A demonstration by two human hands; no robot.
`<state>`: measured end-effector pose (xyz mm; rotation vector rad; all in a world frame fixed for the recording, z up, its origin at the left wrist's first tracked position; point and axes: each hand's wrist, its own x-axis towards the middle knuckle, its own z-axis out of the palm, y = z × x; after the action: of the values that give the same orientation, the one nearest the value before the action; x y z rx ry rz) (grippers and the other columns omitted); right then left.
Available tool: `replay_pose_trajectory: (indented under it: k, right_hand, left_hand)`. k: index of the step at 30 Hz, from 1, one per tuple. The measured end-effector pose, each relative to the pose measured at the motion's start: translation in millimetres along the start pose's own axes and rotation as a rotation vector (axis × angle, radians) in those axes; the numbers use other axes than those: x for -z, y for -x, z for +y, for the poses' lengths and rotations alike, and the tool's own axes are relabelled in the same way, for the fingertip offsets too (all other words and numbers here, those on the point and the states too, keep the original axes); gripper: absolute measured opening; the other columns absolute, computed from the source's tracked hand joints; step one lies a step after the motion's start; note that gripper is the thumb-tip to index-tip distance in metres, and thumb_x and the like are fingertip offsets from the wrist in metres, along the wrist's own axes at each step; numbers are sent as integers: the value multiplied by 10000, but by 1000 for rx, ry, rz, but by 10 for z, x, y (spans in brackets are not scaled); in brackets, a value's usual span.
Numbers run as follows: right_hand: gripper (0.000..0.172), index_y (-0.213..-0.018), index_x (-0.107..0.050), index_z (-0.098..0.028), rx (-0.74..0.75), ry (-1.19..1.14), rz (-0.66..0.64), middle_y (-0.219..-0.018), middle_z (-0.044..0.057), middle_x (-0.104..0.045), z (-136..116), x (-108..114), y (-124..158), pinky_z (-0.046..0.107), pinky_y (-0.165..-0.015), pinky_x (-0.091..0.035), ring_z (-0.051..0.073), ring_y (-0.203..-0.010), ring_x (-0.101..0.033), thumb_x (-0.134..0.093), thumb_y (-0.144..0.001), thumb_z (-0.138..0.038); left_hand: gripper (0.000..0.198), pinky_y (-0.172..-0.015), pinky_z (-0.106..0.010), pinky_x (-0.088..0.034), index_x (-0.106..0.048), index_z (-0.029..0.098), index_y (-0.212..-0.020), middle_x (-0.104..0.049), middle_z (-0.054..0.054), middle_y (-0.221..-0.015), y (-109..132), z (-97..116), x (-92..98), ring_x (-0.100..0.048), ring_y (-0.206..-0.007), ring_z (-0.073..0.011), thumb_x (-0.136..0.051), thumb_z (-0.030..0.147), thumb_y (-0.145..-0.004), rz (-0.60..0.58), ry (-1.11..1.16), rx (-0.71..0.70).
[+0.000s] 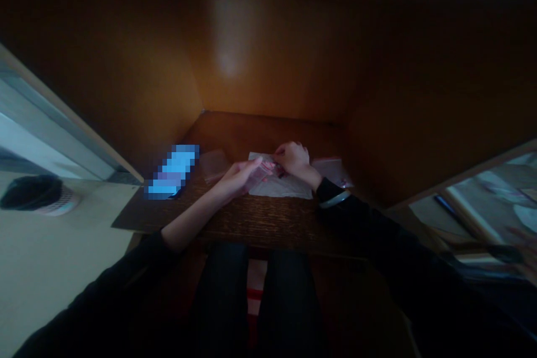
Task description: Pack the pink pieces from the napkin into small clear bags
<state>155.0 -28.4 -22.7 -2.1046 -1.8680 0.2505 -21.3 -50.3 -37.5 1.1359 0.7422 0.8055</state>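
Over a white sheet (279,188) on the dark wooden desk, my left hand (243,175) pinches a small clear plastic bag (265,165) with reddish marks along it. My right hand (293,158) is bent over the bag's right side, fingers closed together at its edge. What the right fingertips grip is too small and dim to make out. Some small dark and red bits show between the hands. Another clear bag (329,169) with a red top strip lies right of my right hand. A faint clear bag (213,165) rests left of the sheet.
A phone with a lit, blurred screen (174,172) lies at the desk's left. Wooden panels (268,56) enclose the back and both sides. A lined waste basket (42,194) stands on the floor at left. Another person's hand (524,251) shows at the far right.
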Motion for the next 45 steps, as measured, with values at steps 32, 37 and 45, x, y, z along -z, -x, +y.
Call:
replay_pose_trajectory:
  k: [32, 37, 45]
  right_hand:
    - [251, -864, -755, -171, 595, -647, -304, -773, 24, -677, -151, 511, 542, 255, -645, -410, 115, -705, -580, -677, -813, -404]
    - [168, -846, -744, -197, 547, -757, -346, -796, 11, -708, -56, 475, 510, 260, -685, -442, 119, -722, -606, -682, -807, -347]
    - [187, -876, -677, -171, 377, -1067, -415, -687, 1, -661, 168, 344, 409, 232, -577, -442, 101, -597, -574, -611, -833, -341]
  left_hand:
    - [308, -616, -242, -484, -698, 152, -890, -686, -40, -689, 45, 36, -26, -635, -649, -142, -547, 420, -895, 74, -37, 12]
    - [365, -552, -236, -467, -690, 169, -858, -672, -30, -670, 17, -35, 73, -604, -564, -124, -576, 515, -858, 34, -143, -57]
    - [342, -487, -215, -429, -666, 138, -874, -649, -23, -698, 74, 72, 10, -560, -528, -94, -645, 475, -822, 69, -47, 16]
